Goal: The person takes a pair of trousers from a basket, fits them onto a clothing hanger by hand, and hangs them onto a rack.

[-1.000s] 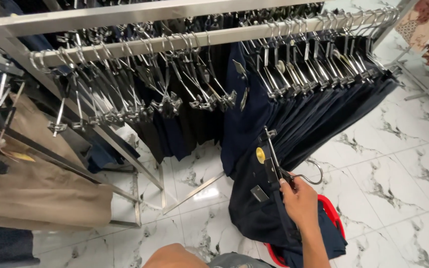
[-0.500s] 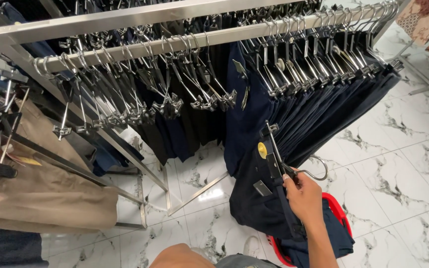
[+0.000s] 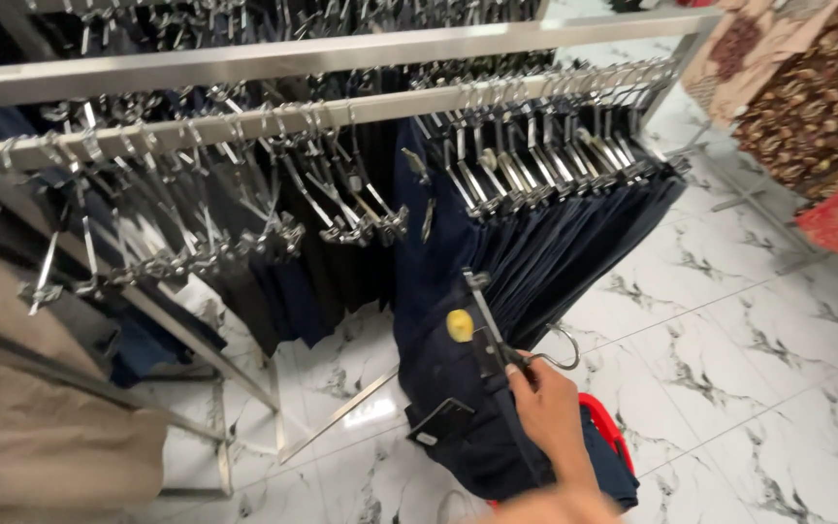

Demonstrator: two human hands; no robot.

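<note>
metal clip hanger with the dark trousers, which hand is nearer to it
Right. The right hand grips the metal clip hanger carrying the dark trousers; the left hand is out of view.

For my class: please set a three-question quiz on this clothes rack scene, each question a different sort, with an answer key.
1. True or false: the right hand grips a metal clip hanger with dark navy trousers hanging from it.
2. What colour is the round sticker on those trousers?
3. The floor is: A) carpet B) white marble-look tiles C) bare wood.

Key:
1. True
2. Yellow
3. B
</note>
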